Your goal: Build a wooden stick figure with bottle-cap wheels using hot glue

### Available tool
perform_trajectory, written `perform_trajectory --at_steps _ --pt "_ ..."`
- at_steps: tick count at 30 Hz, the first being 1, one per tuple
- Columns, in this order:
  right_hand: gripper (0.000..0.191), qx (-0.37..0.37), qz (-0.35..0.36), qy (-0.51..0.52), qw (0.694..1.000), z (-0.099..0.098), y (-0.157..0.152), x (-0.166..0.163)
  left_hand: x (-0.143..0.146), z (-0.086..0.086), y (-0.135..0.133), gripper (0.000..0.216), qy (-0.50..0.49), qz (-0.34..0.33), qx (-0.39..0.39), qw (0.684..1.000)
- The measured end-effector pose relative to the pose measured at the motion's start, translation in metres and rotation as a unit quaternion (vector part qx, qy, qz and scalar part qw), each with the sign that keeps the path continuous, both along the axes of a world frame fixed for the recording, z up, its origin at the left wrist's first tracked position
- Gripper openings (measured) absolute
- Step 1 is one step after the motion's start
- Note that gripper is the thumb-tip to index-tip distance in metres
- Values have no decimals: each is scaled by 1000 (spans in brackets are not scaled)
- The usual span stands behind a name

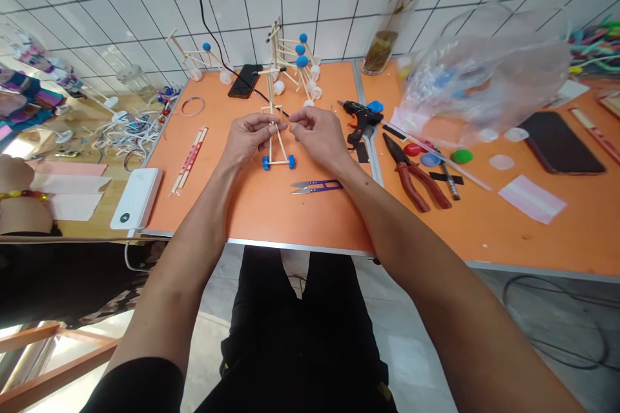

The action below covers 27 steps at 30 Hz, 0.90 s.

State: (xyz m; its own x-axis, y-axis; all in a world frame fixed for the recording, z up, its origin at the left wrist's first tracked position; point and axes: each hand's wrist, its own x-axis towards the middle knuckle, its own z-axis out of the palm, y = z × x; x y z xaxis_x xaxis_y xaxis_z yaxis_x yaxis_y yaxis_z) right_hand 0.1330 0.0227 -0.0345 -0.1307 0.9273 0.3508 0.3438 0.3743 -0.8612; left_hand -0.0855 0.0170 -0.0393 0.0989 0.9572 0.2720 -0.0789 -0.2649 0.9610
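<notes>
A small frame of pale wooden sticks (272,148) stands on the orange table, with two blue wheels at its near end. My left hand (249,135) is closed, thumb and fingers pinching the frame near its middle. Close by on the other side, my right hand (317,132) has its fingertips pressed together next to the sticks. Whatever it may hold is too small to make out. Small thread snips (323,186) with purple handles lie near my right wrist.
Behind are other stick models with blue balls (301,61) and a phone (245,81). To the right lie a glue gun (361,119), pliers (416,174) and a plastic bag (489,77). Packaged chopsticks (190,161) and a white power bank (137,198) lie left. Another person's arm (24,206) is at far left.
</notes>
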Motion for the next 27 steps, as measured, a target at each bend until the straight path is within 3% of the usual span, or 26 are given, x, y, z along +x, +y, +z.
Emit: perform_trajectory --at_steps 5,13,22,27 --pt "4 -83 41 31 995 5 -11 3 0 -4 1 54 -11 -9 2 1000" --pt "11 -172 83 20 981 12 -24 -2 0 -7 0 58 -5 -25 0 1000" --pt "9 -202 83 48 975 17 -28 -6 2 -9 3 62 5 -32 -6 999" --pt "12 -178 83 41 980 14 -27 -6 2 -7 0 64 6 -35 -8 999"
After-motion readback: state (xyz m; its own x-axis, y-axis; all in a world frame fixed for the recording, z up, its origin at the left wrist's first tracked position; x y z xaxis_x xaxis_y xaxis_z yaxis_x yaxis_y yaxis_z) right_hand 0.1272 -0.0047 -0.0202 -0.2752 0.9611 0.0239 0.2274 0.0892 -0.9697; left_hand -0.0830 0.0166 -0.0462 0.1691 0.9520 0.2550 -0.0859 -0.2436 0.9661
